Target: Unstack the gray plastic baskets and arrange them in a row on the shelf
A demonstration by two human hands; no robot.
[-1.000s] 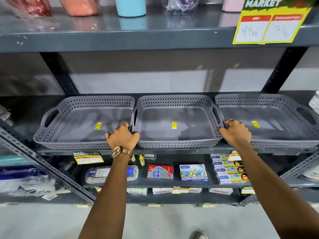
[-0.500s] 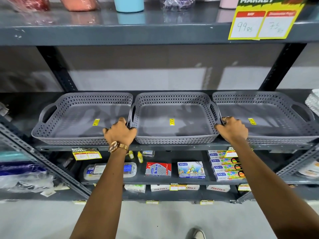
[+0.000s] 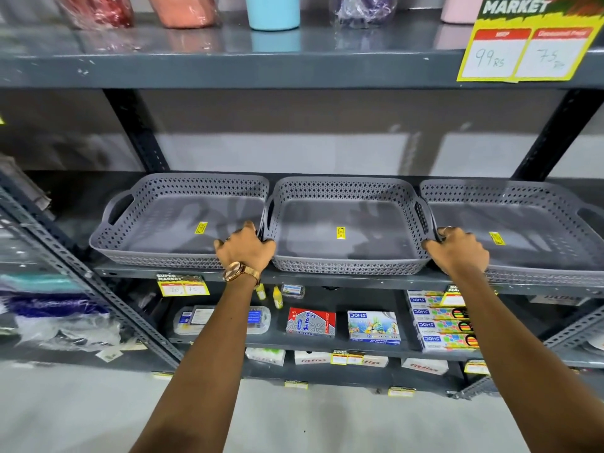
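Three gray perforated plastic baskets stand side by side on the dark metal shelf (image 3: 343, 281): the left basket (image 3: 157, 204), the middle basket (image 3: 343, 266) and the right basket (image 3: 523, 197). Each has a small yellow sticker on its floor. My left hand (image 3: 243, 248), with a gold watch on the wrist, grips the middle basket's left handle, between it and the left basket. My right hand (image 3: 459, 253) grips the middle basket's right handle, against the right basket's rim. The middle basket's front edge reaches the shelf lip.
The shelf above holds wrapped tumblers, a blue cup (image 3: 273, 11) and a yellow price sign (image 3: 523, 50). Below are stationery boxes (image 3: 372, 325) and crayon packs (image 3: 438, 318). Slanted metal uprights (image 3: 81, 276) flank the bay. The floor is pale gray.
The view has shifted a little; both hands stay on the middle basket's handles. The baskets look to be in the same places.
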